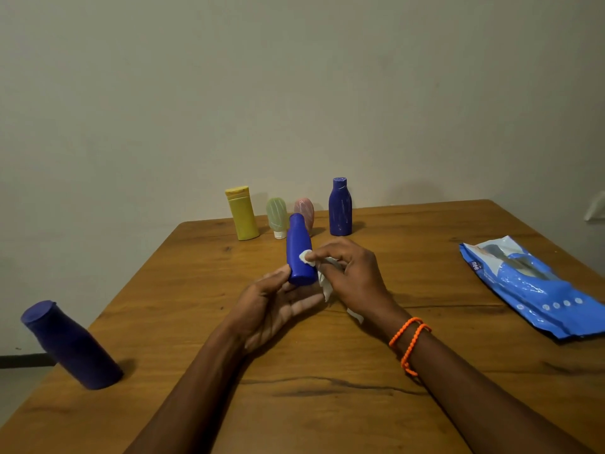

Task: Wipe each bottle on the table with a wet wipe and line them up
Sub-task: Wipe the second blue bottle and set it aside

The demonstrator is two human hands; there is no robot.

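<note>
Blue bottle [298, 253] in the left hand [271, 309] gets the right hand's [352, 273] pinched wet wipe [307, 257]; four far bottles [339, 208] seemingly await wiping, none yet lined

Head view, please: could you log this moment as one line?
left hand: holds blue bottle | right hand: presses wet wipe on it | step: wiping

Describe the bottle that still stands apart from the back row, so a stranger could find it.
Start at the wooden table and go to its near left corner. There stands a dark purple bottle, alone, far from the others.
</note>
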